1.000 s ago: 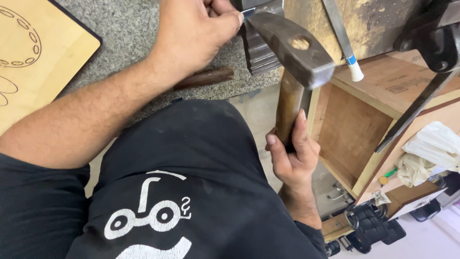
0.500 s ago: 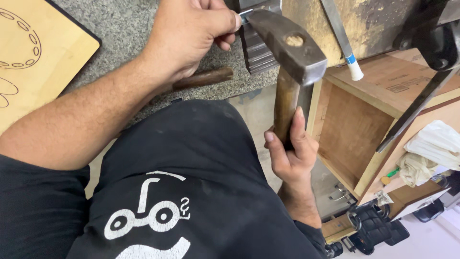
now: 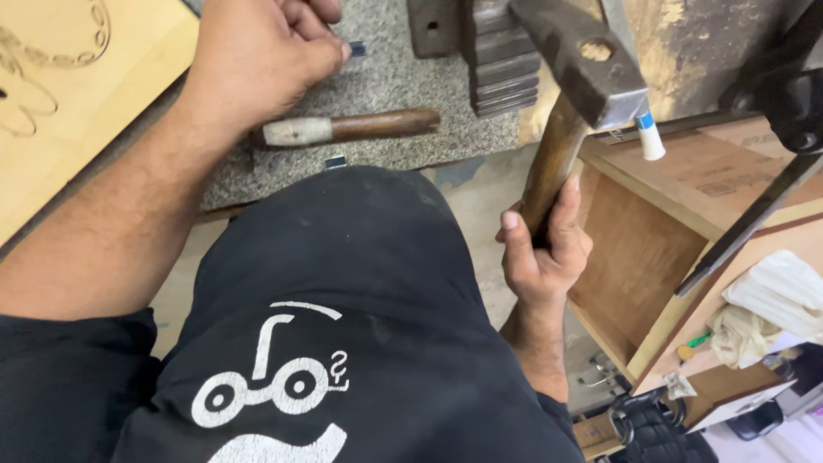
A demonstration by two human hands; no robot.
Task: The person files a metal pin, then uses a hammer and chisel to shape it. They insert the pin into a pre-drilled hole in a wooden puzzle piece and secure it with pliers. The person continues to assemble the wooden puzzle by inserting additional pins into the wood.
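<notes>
Evidently a strike is being readied: the right hand (image 3: 542, 253) is clamped round the hammer (image 3: 573, 94) handle, head raised up and far, long axis running near to far. The left hand (image 3: 257, 60), fingers curled, pinches a small dark piece (image 3: 357, 50) on the stone bench (image 3: 386, 86), near a wooden-handled tool (image 3: 351, 129). Next calls for a square blow, fingers kept aside.

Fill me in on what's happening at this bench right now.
A person in a black shirt is working at a speckled stone bench. The right hand grips the wooden handle of a hammer, its metal head raised near a stack of dark metal blocks. The left hand pinches a small dark piece on the benchtop. A wooden-handled tool lies just below it.
</notes>
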